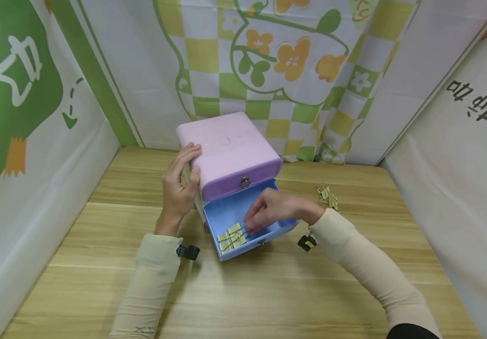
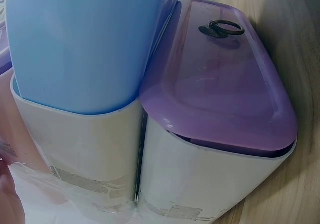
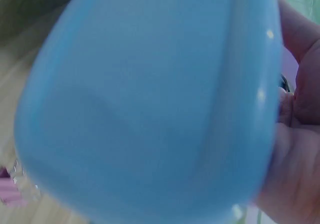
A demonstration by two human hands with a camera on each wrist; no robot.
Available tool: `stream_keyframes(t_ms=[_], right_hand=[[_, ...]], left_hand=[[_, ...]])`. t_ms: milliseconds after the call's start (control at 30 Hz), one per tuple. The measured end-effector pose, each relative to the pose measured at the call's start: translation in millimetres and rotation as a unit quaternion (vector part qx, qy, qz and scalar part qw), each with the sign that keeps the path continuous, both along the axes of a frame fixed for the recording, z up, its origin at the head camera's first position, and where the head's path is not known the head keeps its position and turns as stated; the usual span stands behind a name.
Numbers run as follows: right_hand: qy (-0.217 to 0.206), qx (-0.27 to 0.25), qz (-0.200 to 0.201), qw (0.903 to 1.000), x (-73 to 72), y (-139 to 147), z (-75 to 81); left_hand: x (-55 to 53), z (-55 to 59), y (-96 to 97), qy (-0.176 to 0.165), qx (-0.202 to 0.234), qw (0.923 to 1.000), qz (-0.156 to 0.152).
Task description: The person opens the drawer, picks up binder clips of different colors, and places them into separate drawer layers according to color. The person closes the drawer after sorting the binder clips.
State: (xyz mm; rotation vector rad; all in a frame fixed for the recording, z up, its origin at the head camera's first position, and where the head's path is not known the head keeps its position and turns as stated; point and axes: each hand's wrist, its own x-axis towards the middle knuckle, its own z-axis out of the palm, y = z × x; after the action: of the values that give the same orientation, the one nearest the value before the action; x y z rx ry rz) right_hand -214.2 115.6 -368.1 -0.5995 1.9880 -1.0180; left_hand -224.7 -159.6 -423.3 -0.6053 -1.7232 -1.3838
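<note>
A drawer box with a pink top point(image 1: 231, 146) stands on the table, its blue drawer point(image 1: 226, 210) pulled out. Gold binder clips point(image 1: 231, 238) lie in that drawer's front left corner. My right hand point(image 1: 271, 209) reaches into the drawer, thumb and fingertips pinching a binder clip by its wire handle beside the others; the fingers partly hide it. Along the box's left edge, my left hand point(image 1: 180, 188) rests with fingers on the pink top. Below the blue drawer, the left wrist view has a purple drawer point(image 2: 220, 83) with a ring pull. The drawer's blue front point(image 3: 150, 103) fills most of the right wrist view.
More gold binder clips point(image 1: 327, 197) lie in a small pile on the wooden table point(image 1: 311, 292), right of the box. A patterned curtain point(image 1: 277, 61) hangs behind, and printed cloth walls flank both sides.
</note>
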Motion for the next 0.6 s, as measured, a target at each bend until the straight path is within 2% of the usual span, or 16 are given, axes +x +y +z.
stream_keyframes(t_ms=[100,167,267,433,600], right_hand=[[0.029,0.018,0.003,0.9994,-4.1,10.2,7.6],[0.026,0.021,-0.006,0.9994,-7.0,18.6,16.0],[0.026,0.017,-0.033,0.999,-10.5,33.0,32.0],[0.059,0.011,-0.075,0.9954,-15.0,60.9,59.7],[0.084,0.021,-0.111,0.9901,-19.5,88.1,77.6]], left_hand=[[-0.1,-0.5,-0.1,0.002,0.0,1.0,0.0],[-0.2,-0.6,-0.1,0.004,0.0,1.0,0.001],[-0.4,-0.4,0.2,0.006,0.001,1.0,0.0],[-0.2,-0.1,0.6,0.006,0.002,1.0,0.0],[-0.1,0.4,0.7,0.005,0.002,1.0,0.002]])
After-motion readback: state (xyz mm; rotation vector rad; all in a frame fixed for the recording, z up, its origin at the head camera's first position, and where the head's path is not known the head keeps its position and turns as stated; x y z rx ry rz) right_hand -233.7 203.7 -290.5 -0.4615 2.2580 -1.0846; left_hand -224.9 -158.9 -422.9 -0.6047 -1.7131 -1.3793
